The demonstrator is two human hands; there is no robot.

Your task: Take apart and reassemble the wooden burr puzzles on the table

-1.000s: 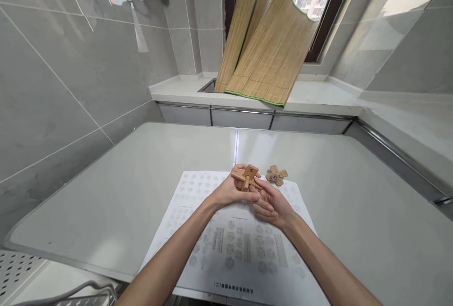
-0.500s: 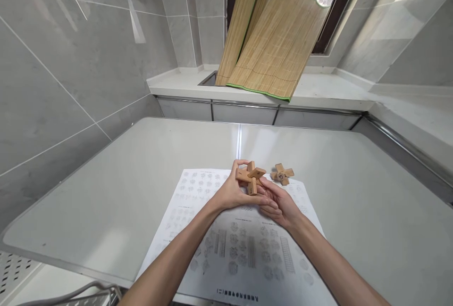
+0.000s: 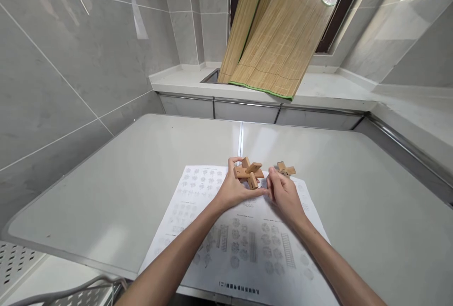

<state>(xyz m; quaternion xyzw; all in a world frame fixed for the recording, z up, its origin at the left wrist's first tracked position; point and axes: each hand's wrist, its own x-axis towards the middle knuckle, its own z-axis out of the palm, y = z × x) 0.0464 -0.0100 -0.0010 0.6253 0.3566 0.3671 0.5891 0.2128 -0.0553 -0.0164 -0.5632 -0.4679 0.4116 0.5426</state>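
My left hand (image 3: 231,192) grips a wooden burr puzzle (image 3: 248,173), a cluster of interlocking light-brown sticks with small dark marks on some faces. The thumb stretches out below it and the fingers curl behind it. Just to the right, apart from the puzzle, is my right hand (image 3: 283,194), its fingers curled closed; whatever lies inside them, if anything, is hidden. Behind the right hand, a second group of joined wooden pieces (image 3: 287,170) rests at the paper's far edge, partly covered by that hand. Under both hands lies a large printed sheet (image 3: 170,221) with rows of small diagrams.
The sheet lies on a pale folding table (image 3: 116,178) with a seam down its middle. Beyond the table, a bamboo mat (image 3: 272,46) leans over a white counter (image 3: 332,84) at the window. Grey tiled walls stand at the sides. A grey tube (image 3: 71,292) shows at the lower left.
My right hand has come away from the puzzle to the right, and its fingers have curled in. It covers more of the second wooden group. The puzzle stays in my left hand, slightly turned.
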